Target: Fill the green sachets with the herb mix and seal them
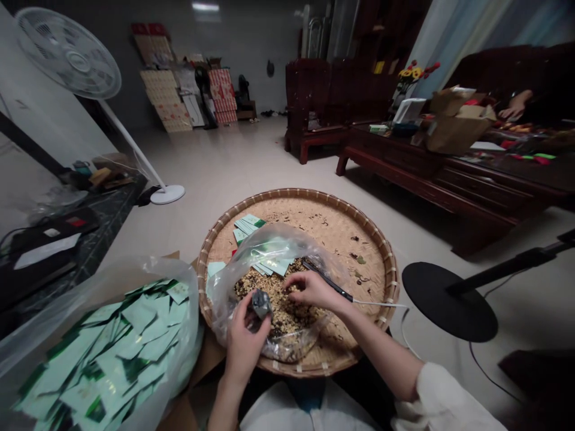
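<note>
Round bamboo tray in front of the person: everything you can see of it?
The round woven bamboo tray is wide and shallow, with a fine pale-tan weave and a thick, darker rim bound with strips. Dark dried bits lie scattered on the weave. A clear plastic bag of seed-like mix sits inside it, beside pale green sachets. Its near-left edge meets brown cardboard. It looks roughly level, though what supports its near side is hidden.

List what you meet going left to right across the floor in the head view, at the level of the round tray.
Dark speckled stone ledge → round white fan base → round woven bamboo tray → round black stand base
</note>
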`<state>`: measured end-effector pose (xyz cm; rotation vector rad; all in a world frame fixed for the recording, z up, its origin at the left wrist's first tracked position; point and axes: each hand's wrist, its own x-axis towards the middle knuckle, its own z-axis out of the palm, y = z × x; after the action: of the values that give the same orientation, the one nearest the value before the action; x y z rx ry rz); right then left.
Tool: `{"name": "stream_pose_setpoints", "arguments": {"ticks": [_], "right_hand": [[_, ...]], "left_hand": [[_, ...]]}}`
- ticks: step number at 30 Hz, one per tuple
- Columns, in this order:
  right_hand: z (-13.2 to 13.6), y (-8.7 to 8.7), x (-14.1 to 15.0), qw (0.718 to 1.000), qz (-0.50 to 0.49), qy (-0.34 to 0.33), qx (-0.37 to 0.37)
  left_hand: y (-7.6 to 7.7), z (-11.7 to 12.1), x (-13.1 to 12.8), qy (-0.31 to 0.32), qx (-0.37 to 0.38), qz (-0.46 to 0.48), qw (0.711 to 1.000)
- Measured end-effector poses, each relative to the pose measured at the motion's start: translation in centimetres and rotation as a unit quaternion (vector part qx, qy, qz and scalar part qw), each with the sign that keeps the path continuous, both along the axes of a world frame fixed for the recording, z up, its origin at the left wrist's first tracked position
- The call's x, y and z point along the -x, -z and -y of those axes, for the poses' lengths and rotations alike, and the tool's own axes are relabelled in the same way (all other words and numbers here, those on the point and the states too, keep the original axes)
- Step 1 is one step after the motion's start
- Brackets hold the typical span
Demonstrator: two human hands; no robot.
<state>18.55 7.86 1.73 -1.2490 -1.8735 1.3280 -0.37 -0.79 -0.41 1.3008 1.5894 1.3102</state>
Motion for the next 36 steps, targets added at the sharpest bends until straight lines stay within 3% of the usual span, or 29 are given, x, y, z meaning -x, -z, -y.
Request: {"name": "stream_pose_setpoints", "arguments": {"ticks": [5,9,13,20,29,36], "right_hand": [[0.3,-4.7,-2.1,0.995,-0.086,-0.021,0.046],[0.8,-7.8,-1.9,0.996,-0.043,-0.068,-0.026],[1.6,-9.3,-0.5,0.982,0.08,-0.114,-0.125],[2.4,-9.0,0.7,0.952,0.168,-0.12,-0.228],[2.7,-8.4,1.5,0.953,0.168,-0.062,-0.243],[2.6,-8.2,1.8,0.941,0.202,-0.114,-0.247]], "left_hand": [[-0.6,-1.1,-1.0,0.04,-0.085,-0.167,0.981],[-0.4,-1.6,-1.7,0.042,-0.12,-0.218,0.968],[0.0,-1.6,-2.0,0.038,-0.117,-0.228,0.966],[0.2,-1.5,-1.8,0.044,-0.116,-0.237,0.964],[0.5,-1.6,-1.5,0.04,-0.121,-0.247,0.961],[0.5,-1.4,-1.6,0.041,-0.108,-0.234,0.965]]}}
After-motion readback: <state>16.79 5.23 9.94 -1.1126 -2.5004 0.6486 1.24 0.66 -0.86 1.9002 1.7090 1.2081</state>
